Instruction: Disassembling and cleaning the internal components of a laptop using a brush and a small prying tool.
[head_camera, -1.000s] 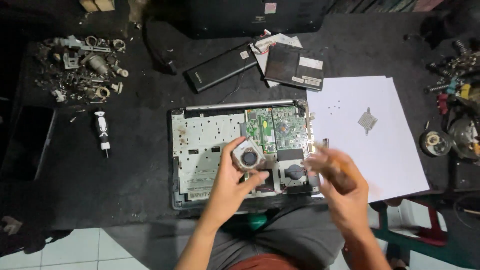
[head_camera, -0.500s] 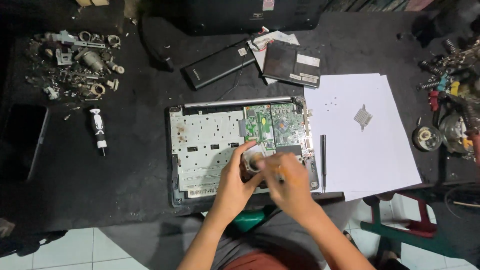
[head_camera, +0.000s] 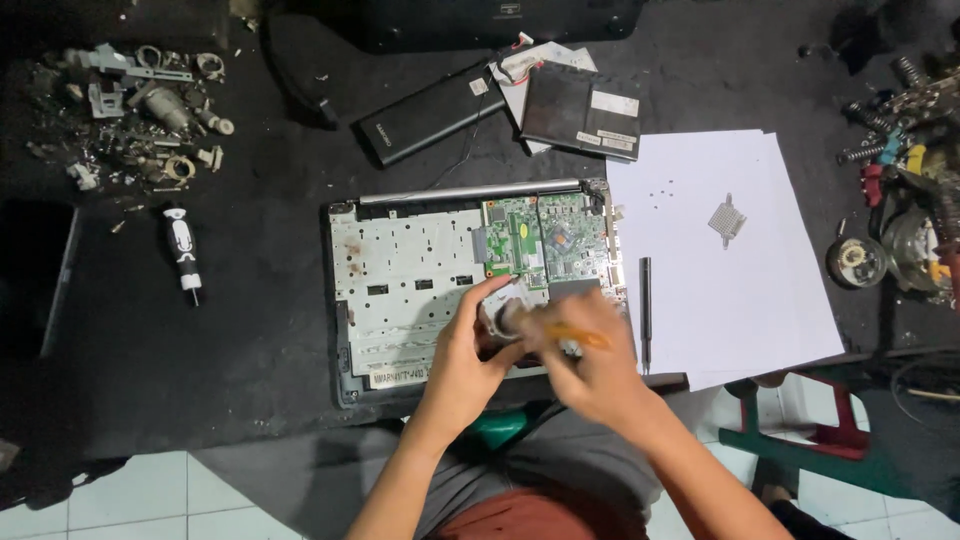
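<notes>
Far left: a heap of metal scraps (head_camera: 140, 110) on the dark table (head_camera: 250, 400), with a small black-and-white screwdriver (head_camera: 184, 252) lying just below it.
Laptop: an opened laptop base (head_camera: 400, 290) sits mid-table – silvery inner plate on its left half, green circuit board (head_camera: 545, 238) at upper right.
Left hand: the left hand (head_camera: 470, 350) rests over the lower middle of the laptop, thumb and fingers curled around a small round fan (head_camera: 500, 318) and pinching its edge.
Fan: just below the circuit board, touching the left fingertips.
Right hand: the right hand (head_camera: 590, 365) is blurred; its fingers are closed around a thin orange-handled tool (head_camera: 580, 340) whose tip points at the fan.
Behind the laptop: a long black battery (head_camera: 432, 115) and a flat black drive (head_camera: 585, 112), side by side.
Right: white paper sheets (head_camera: 740, 300) – a black pen-like driver (head_camera: 645, 310) lies on their left edge, a small square metal part (head_camera: 727, 218) and tiny screws (head_camera: 662, 190) higher up.
Far right: a clutter of tools and springs (head_camera: 910, 170).
</notes>
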